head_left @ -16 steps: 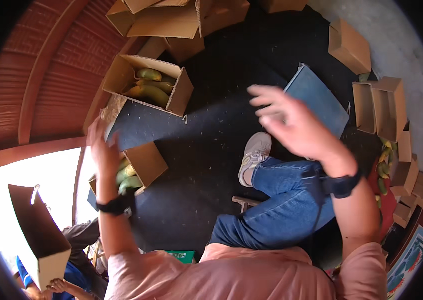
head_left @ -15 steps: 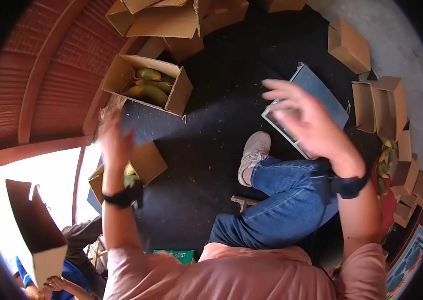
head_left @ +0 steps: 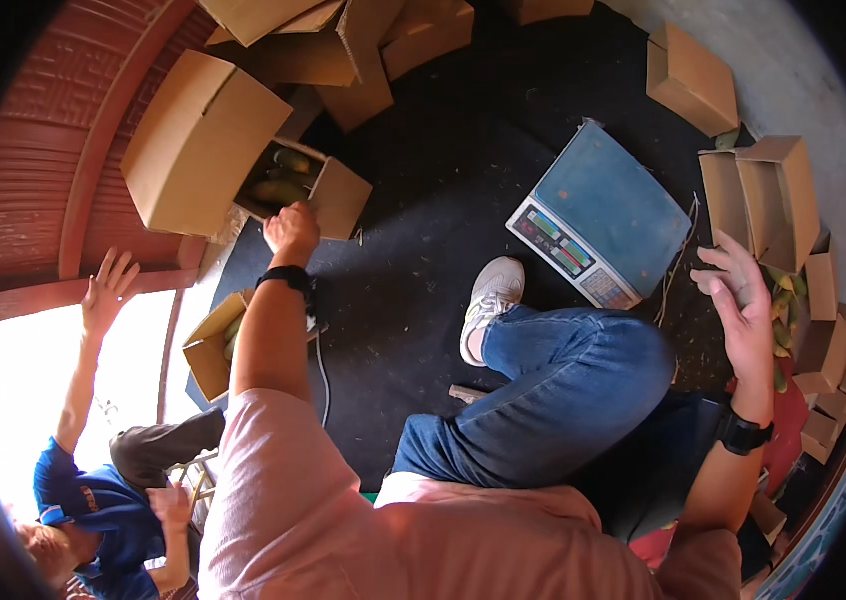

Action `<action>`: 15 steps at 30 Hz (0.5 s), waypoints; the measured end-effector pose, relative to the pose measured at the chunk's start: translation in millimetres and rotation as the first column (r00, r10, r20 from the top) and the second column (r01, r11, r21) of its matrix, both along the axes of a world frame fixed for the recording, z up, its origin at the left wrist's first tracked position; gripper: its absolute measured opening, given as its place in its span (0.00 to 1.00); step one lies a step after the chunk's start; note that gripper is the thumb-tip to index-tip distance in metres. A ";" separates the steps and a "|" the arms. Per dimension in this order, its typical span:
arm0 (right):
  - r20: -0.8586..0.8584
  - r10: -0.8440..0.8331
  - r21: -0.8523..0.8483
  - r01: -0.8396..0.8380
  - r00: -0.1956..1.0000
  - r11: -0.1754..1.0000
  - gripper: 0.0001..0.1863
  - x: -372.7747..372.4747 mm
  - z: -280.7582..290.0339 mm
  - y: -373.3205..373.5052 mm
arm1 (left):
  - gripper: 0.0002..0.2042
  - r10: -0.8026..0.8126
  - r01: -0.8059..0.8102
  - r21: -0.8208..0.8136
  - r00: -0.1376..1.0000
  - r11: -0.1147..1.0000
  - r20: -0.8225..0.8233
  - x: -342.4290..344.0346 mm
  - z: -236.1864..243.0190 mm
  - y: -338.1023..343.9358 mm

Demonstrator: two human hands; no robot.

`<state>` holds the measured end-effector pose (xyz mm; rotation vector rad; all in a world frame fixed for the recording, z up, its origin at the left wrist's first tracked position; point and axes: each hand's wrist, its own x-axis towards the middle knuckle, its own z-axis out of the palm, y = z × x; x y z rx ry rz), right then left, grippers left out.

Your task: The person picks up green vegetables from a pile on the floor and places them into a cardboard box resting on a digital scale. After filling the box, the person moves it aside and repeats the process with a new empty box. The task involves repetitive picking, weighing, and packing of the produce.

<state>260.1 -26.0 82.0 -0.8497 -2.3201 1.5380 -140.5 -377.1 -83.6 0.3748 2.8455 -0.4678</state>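
Note:
My left hand is stretched forward, fingers closed on the near rim of an open cardboard box that holds green fruit. A large closed cardboard box lies tilted against that box's left side. Out to the right, my right hand has its fingers spread and holds nothing. It hovers just below an open-flapped cardboard box, next to loose green fruit. My bent leg in blue jeans and white shoe rest on the dark mat between both hands.
A blue weighing scale lies on the mat by my shoe. A small box with green fruit sits under my left forearm. More boxes ring the mat. A person in blue at lower left raises a hand.
My left hand has gone forward from the small box to the open box's rim. My right hand has swung right, off the scale, to the boxes there. The large closed box has come into view.

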 end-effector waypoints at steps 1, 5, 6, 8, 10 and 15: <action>-0.023 -0.005 0.004 0.005 1.000 1.000 0.23 2.1 1.2 1.3 | 0.16 -0.012 0.012 0.012 1.000 1.000 0.001 -1.2 -2.0 -14.1; -0.073 -0.019 0.010 0.020 0.997 1.000 0.23 9.7 8.1 4.3 | 0.11 -0.204 0.204 0.007 0.978 0.979 -0.042 6.3 -8.0 -112.3; -0.066 -0.030 0.010 0.031 0.997 0.999 0.23 12.9 8.3 6.8 | 0.10 -0.262 0.262 0.033 0.965 0.965 0.005 7.7 -5.4 -130.2; -0.051 -0.033 0.012 0.034 0.998 0.999 0.23 15.3 10.2 8.2 | 0.11 -0.307 0.308 -0.013 0.951 0.951 0.022 14.1 -7.9 -170.2; -0.056 -0.029 0.009 0.030 0.998 1.000 0.24 15.3 9.7 7.4 | 0.11 -0.470 0.485 0.039 0.863 0.874 -0.187 28.8 -29.7 -215.8; -0.044 -0.054 0.018 0.055 0.998 0.998 0.23 19.0 12.2 7.6 | 0.10 -0.410 0.420 0.109 0.907 0.901 -0.101 71.4 -26.2 -209.0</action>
